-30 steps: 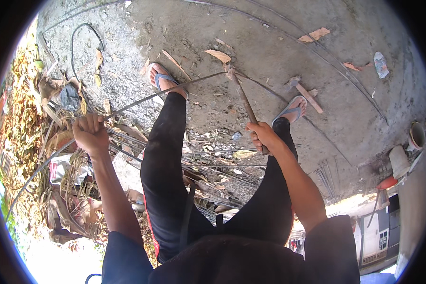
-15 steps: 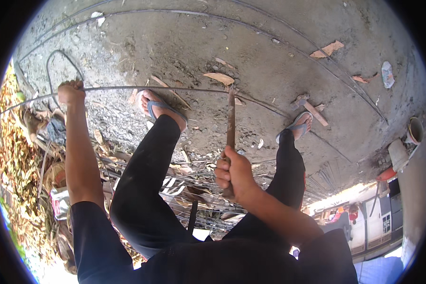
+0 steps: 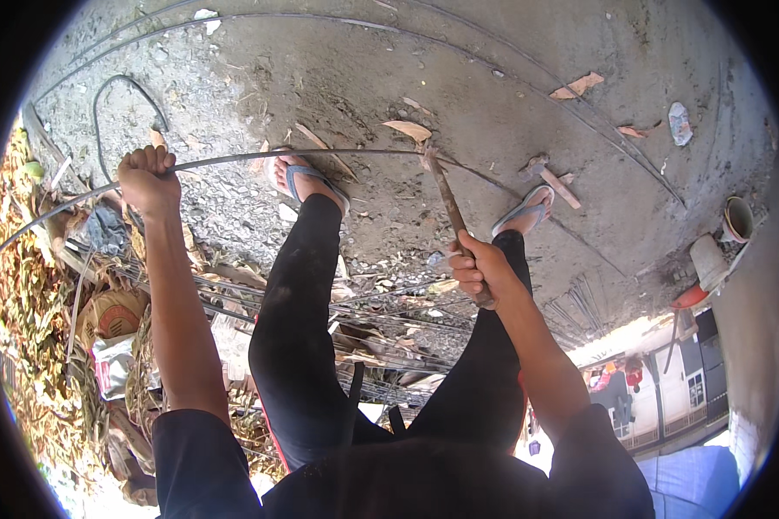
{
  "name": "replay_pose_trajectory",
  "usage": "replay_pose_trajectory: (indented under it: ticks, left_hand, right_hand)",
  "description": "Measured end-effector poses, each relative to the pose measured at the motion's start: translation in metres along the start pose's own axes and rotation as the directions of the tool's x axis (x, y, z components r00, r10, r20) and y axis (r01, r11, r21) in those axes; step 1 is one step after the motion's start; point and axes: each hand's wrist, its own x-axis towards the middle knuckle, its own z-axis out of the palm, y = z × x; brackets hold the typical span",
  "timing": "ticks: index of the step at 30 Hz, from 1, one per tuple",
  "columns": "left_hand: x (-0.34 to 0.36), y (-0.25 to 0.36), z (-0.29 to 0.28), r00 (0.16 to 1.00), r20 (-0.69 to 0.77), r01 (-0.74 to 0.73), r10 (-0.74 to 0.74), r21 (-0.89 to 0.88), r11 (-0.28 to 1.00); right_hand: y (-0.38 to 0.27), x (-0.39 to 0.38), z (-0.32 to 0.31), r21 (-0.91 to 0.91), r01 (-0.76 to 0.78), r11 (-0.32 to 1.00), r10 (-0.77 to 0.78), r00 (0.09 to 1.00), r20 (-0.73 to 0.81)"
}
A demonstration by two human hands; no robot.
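My left hand (image 3: pixel 147 182) is closed around a long thin dark metal rod (image 3: pixel 337 151), which arches from the left rim across the ground in front of my feet. My right hand (image 3: pixel 479 272) grips a slim brown bar tool (image 3: pixel 448 195) pointing away from me; its far tip meets the rod at a bend, from which the rod runs down toward the right. A hammer-like tool with a pale wooden handle (image 3: pixel 565 190) lies just beyond my right sandalled foot (image 3: pixel 524 212). My left sandalled foot (image 3: pixel 307 180) is beside the rod.
Bundled rods (image 3: pixel 381 311) and debris lie under and between my legs. Dry leaves (image 3: pixel 22 303), sacks (image 3: pixel 112 320) and a looped dark cord or rod (image 3: pixel 130 82) are on the left. Buckets (image 3: pixel 737 221) stand at the right, near a white building (image 3: pixel 692 389). More rods (image 3: pixel 363 22) curve across the far ground.
My left hand has moved forward and left with the rod, which now slopes less steeply. My right hand swung inward and closer half a second ago and has since returned forward and rightward.
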Motion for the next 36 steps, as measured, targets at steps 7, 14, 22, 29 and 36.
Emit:
replay_pose_trajectory:
  ticks: [7,14,22,29,36]
  left_hand:
    - [0.007,-0.005,0.013,0.983,-0.179,0.039,-0.043,-0.025,0.999]
    - [-0.001,-0.011,-0.028,0.99,-0.143,-0.01,0.006,-0.025,1.0]
    - [0.072,-0.061,-0.053,0.937,-0.345,0.047,-0.059,-0.043,0.998]
    - [0.192,-0.113,-0.072,0.881,-0.461,0.155,-0.106,0.071,0.985]
    - [0.219,-0.154,-0.109,0.836,-0.49,0.336,-0.248,0.1,0.936]
  right_hand:
    - [0.008,0.005,-0.07,-0.111,-0.023,0.994,0.046,0.977,0.206]
    - [0.019,0.009,-0.067,-0.08,0.007,0.997,0.004,0.99,0.144]
    - [0.048,0.018,0.033,0.132,0.069,0.989,-0.065,0.997,-0.035]
    - [0.044,0.043,0.119,0.33,0.13,0.935,-0.075,0.982,-0.173]
    - [0.07,0.064,0.145,0.137,0.217,0.967,-0.168,0.94,-0.298]
